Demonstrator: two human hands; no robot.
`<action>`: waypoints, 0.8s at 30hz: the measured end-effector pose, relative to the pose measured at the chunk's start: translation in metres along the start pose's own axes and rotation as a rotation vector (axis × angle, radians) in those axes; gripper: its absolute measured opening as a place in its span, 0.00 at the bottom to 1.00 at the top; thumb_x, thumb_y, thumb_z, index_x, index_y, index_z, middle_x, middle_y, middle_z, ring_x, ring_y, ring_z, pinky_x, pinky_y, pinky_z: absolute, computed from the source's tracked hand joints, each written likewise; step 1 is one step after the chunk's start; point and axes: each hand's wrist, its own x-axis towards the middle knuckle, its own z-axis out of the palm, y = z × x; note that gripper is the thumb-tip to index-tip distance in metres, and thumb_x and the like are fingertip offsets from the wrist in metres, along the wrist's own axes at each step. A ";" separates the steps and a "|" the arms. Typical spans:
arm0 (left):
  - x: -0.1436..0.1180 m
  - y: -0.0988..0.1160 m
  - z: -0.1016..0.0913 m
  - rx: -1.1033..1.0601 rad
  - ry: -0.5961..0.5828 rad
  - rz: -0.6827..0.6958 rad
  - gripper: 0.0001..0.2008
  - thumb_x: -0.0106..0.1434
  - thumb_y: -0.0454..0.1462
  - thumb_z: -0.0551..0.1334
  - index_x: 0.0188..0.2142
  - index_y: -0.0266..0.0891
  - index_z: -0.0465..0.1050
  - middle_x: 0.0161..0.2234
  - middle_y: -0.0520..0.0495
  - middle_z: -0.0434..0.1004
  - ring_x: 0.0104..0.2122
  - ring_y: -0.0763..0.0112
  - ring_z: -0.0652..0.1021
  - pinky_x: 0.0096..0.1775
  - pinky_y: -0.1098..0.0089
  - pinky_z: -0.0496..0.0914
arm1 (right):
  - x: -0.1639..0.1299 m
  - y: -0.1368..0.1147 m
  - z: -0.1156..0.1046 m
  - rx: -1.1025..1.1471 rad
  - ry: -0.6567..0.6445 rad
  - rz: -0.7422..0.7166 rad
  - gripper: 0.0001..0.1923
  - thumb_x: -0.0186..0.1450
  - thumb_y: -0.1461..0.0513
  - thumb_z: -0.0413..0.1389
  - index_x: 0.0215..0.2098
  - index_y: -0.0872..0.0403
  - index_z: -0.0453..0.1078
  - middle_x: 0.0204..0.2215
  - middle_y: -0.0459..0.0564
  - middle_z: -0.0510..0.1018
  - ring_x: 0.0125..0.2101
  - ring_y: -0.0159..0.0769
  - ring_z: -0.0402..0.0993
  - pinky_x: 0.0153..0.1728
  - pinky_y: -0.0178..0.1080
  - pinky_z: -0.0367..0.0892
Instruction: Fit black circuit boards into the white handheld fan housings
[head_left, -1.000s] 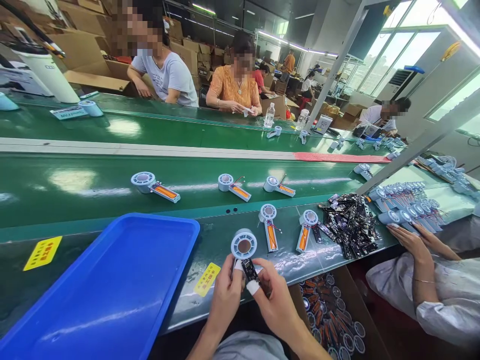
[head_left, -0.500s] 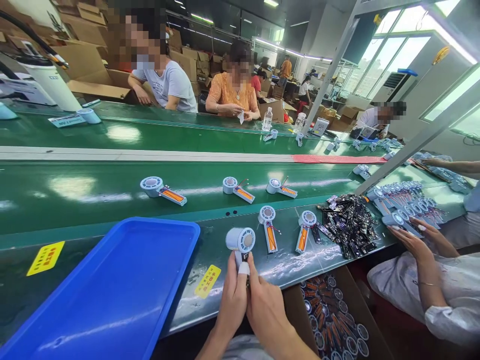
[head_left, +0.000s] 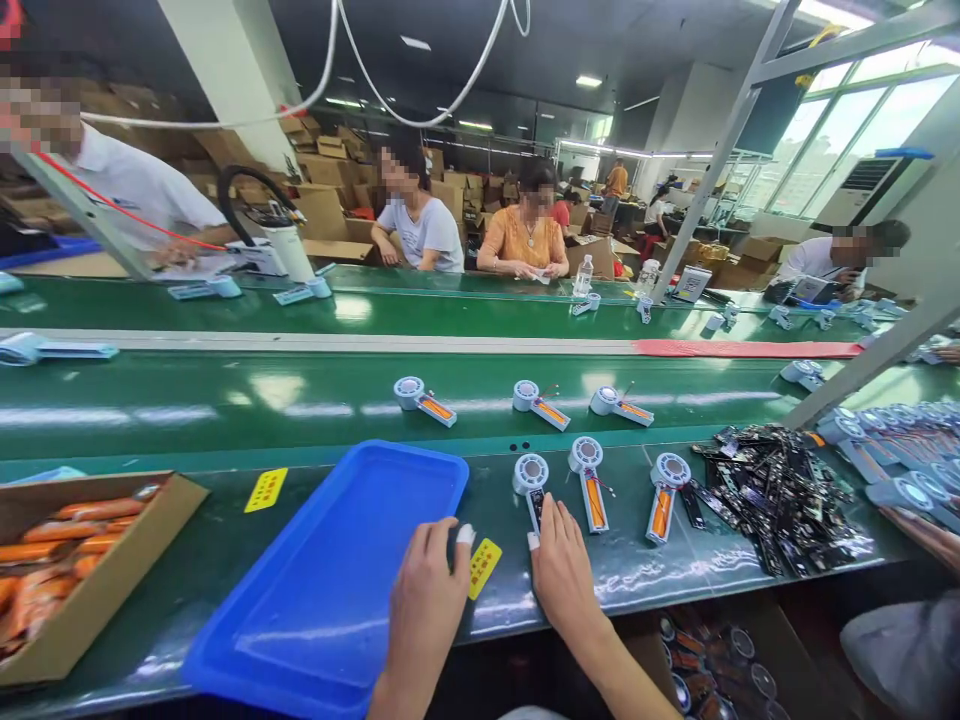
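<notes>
My right hand (head_left: 564, 570) grips the handle of a light-blue handheld fan (head_left: 531, 472) lying on the bench, its thumb on one side and its fingers over the other. A dark circuit board (head_left: 535, 505) shows in the handle, partly covered by my fingers. My left hand (head_left: 429, 590) hovers over the right edge of the blue tray (head_left: 300, 600), thumb and fingers bent but apart, with nothing visible in it. White covers sit on both thumb tips. Right of my right hand lie two more fans (head_left: 586, 455) (head_left: 670, 470) with orange batteries in their open handles.
Circuit boards (head_left: 780, 490) are heaped at the right, beside rows of fans and a co-worker's hand (head_left: 926, 535). Three fans lie on the green conveyor (head_left: 337, 400). A carton (head_left: 127, 570) of orange batteries stands at the left. Yellow labels (head_left: 266, 490) mark the bench.
The fan has gone from both hands down onto the bench. My left hand has let go and moved left to the tray. The view has turned left, bringing the battery carton into sight.
</notes>
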 end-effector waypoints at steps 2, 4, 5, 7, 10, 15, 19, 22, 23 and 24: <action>-0.004 -0.015 -0.013 0.353 0.006 -0.019 0.18 0.69 0.37 0.49 0.51 0.33 0.72 0.46 0.32 0.76 0.49 0.48 0.78 0.49 0.54 0.71 | 0.005 0.005 0.011 0.009 0.025 -0.011 0.33 0.70 0.66 0.46 0.72 0.62 0.48 0.65 0.69 0.64 0.64 0.57 0.63 0.59 0.58 0.64; -0.011 -0.027 -0.018 0.544 -0.053 -0.047 0.16 0.69 0.35 0.52 0.51 0.30 0.73 0.45 0.31 0.77 0.45 0.49 0.80 0.45 0.57 0.73 | 0.006 0.006 0.013 0.046 0.074 -0.011 0.32 0.72 0.61 0.48 0.72 0.60 0.49 0.68 0.69 0.58 0.66 0.60 0.58 0.60 0.61 0.62; -0.014 -0.031 -0.018 0.568 -0.069 -0.056 0.15 0.68 0.34 0.55 0.50 0.31 0.73 0.44 0.31 0.78 0.43 0.51 0.81 0.42 0.59 0.73 | 0.005 0.005 0.011 0.077 0.117 -0.014 0.32 0.72 0.58 0.48 0.72 0.59 0.49 0.69 0.67 0.56 0.67 0.60 0.56 0.60 0.63 0.61; -0.017 -0.034 -0.017 0.570 -0.055 -0.048 0.13 0.67 0.32 0.58 0.49 0.35 0.75 0.44 0.35 0.79 0.40 0.55 0.83 0.38 0.64 0.74 | -0.002 0.000 0.003 0.167 0.208 -0.028 0.31 0.73 0.58 0.46 0.72 0.54 0.49 0.70 0.63 0.56 0.68 0.58 0.54 0.61 0.63 0.61; -0.018 -0.031 -0.020 0.584 0.010 -0.003 0.15 0.68 0.29 0.54 0.45 0.40 0.77 0.45 0.40 0.80 0.40 0.60 0.83 0.37 0.68 0.74 | -0.021 -0.015 -0.014 0.403 0.211 -0.113 0.26 0.73 0.60 0.47 0.68 0.50 0.57 0.65 0.59 0.66 0.64 0.53 0.63 0.60 0.57 0.67; -0.025 -0.025 -0.026 0.564 0.257 0.266 0.20 0.71 0.31 0.48 0.51 0.39 0.77 0.46 0.39 0.81 0.44 0.59 0.82 0.43 0.65 0.74 | -0.025 -0.033 -0.042 1.092 -0.103 0.053 0.23 0.73 0.48 0.48 0.57 0.52 0.70 0.43 0.58 0.82 0.40 0.45 0.81 0.44 0.47 0.77; -0.032 -0.013 -0.022 0.468 0.395 0.841 0.18 0.70 0.32 0.51 0.46 0.45 0.80 0.37 0.42 0.82 0.37 0.61 0.80 0.44 0.64 0.73 | -0.001 -0.012 -0.088 1.649 -0.107 0.355 0.39 0.63 0.33 0.51 0.55 0.54 0.70 0.41 0.59 0.82 0.37 0.45 0.82 0.39 0.47 0.78; -0.019 0.016 -0.005 0.399 0.243 1.185 0.18 0.69 0.30 0.54 0.49 0.46 0.79 0.37 0.43 0.81 0.38 0.62 0.79 0.45 0.63 0.70 | -0.004 0.034 -0.129 1.720 0.049 0.487 0.36 0.58 0.37 0.60 0.51 0.54 0.72 0.36 0.52 0.82 0.35 0.44 0.81 0.35 0.45 0.78; -0.013 0.030 0.006 0.359 0.171 1.304 0.19 0.68 0.30 0.54 0.51 0.46 0.78 0.37 0.43 0.81 0.38 0.62 0.79 0.45 0.63 0.70 | -0.015 0.052 -0.140 1.685 0.119 0.524 0.33 0.56 0.41 0.65 0.51 0.54 0.72 0.35 0.51 0.82 0.34 0.42 0.81 0.35 0.44 0.78; -0.009 0.045 0.019 0.321 0.097 1.390 0.19 0.68 0.29 0.55 0.51 0.46 0.78 0.39 0.43 0.81 0.40 0.61 0.79 0.47 0.62 0.69 | -0.031 0.069 -0.149 1.655 0.174 0.569 0.31 0.56 0.45 0.66 0.49 0.55 0.73 0.34 0.50 0.83 0.32 0.41 0.80 0.33 0.43 0.78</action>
